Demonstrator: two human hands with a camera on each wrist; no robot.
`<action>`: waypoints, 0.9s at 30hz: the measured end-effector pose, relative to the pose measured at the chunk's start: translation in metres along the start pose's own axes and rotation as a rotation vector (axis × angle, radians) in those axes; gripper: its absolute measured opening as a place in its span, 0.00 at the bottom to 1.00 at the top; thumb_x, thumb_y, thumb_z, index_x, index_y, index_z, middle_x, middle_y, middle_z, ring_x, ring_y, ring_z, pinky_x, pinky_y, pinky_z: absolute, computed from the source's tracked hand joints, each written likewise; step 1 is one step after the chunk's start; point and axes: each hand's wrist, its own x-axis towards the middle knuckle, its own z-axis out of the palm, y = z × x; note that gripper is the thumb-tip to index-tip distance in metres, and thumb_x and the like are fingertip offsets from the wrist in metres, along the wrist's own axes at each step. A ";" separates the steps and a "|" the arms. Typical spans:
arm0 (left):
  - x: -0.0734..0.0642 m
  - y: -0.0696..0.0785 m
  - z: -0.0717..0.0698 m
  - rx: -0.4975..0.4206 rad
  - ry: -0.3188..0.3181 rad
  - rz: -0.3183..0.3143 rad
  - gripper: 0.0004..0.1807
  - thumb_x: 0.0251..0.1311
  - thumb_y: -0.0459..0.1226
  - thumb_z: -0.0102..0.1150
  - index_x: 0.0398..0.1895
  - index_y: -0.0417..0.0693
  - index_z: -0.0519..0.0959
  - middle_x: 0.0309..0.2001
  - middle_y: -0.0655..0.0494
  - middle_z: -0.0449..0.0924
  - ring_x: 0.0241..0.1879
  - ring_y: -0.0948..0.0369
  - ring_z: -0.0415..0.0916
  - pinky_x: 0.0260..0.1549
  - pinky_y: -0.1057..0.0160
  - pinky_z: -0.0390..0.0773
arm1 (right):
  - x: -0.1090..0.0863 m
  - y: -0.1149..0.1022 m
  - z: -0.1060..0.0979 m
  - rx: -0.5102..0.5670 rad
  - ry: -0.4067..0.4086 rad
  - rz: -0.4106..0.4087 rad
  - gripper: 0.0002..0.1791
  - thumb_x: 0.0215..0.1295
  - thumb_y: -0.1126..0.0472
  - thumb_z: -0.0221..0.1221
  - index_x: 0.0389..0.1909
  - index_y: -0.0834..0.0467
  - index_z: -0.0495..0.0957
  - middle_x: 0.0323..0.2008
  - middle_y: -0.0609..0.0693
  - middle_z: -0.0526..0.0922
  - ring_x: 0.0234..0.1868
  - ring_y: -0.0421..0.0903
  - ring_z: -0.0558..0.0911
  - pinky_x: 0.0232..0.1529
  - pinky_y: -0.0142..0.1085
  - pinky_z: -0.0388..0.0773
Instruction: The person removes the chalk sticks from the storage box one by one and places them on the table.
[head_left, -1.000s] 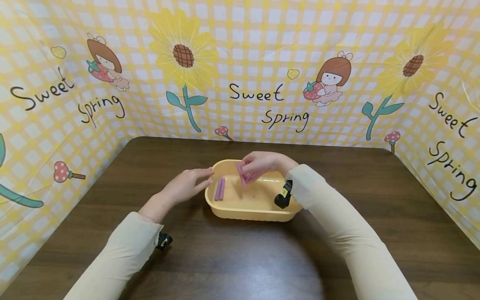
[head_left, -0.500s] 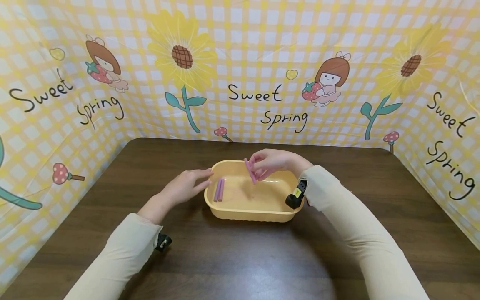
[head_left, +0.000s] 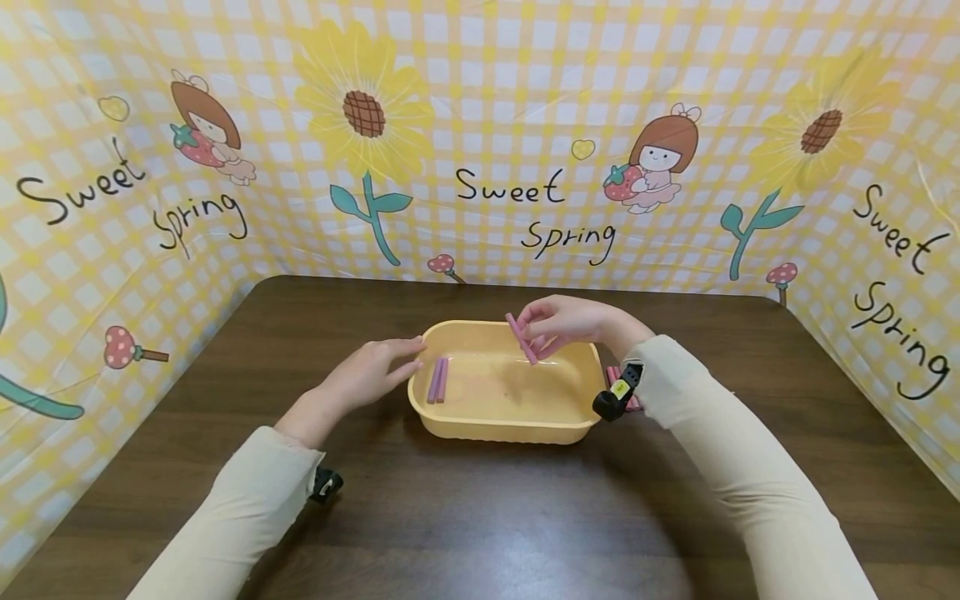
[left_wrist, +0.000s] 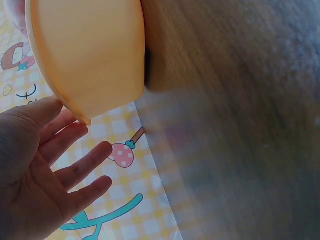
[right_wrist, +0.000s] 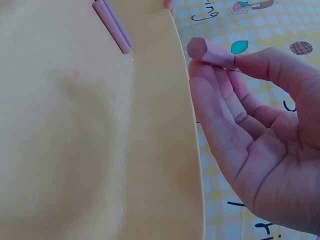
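The basin is yellow, the paired sticks at its nine o'clock mauve, the single stick at twelve pink; the tabletop wood-grained brown, the cloth yellow-and-white checked.

The person wears a long cream fabric left sleeve and matching right sleeve, both wrinkled, with loose cuffs, plus a compact black left wrist device and a black right wrist device bearing a yellow label.

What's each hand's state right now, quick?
Left hand: open, at the left rim of the yellow tub.
Right hand: closed, holding a pink stick between thumb and fingers.
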 end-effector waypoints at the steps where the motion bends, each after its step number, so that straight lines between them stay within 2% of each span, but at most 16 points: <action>1: 0.000 0.000 0.000 0.001 0.003 -0.001 0.22 0.64 0.37 0.54 0.58 0.35 0.72 0.60 0.40 0.72 0.59 0.46 0.72 0.60 0.47 0.71 | -0.001 0.001 -0.001 0.001 0.002 -0.002 0.15 0.66 0.63 0.52 0.51 0.65 0.66 0.31 0.50 0.82 0.40 0.47 0.83 0.50 0.43 0.81; 10: -0.001 0.000 -0.001 0.000 0.003 -0.003 0.21 0.64 0.36 0.53 0.58 0.34 0.72 0.59 0.40 0.73 0.59 0.45 0.72 0.60 0.47 0.71 | -0.013 0.008 -0.008 0.016 0.008 0.001 0.17 0.66 0.63 0.52 0.53 0.65 0.65 0.32 0.49 0.82 0.41 0.46 0.83 0.52 0.44 0.81; 18: -0.001 0.001 -0.001 -0.005 0.006 -0.005 0.21 0.63 0.36 0.54 0.58 0.34 0.72 0.59 0.40 0.73 0.59 0.45 0.72 0.59 0.47 0.71 | -0.023 0.014 -0.013 0.039 0.034 0.004 0.17 0.66 0.62 0.52 0.53 0.65 0.65 0.36 0.54 0.81 0.39 0.47 0.83 0.52 0.46 0.81; 27: -0.001 0.001 -0.001 -0.014 -0.015 -0.018 0.22 0.64 0.38 0.53 0.59 0.35 0.71 0.61 0.41 0.71 0.61 0.46 0.70 0.61 0.47 0.70 | -0.035 0.023 -0.017 0.054 0.051 -0.018 0.16 0.66 0.63 0.51 0.52 0.65 0.64 0.35 0.52 0.80 0.37 0.44 0.83 0.49 0.43 0.82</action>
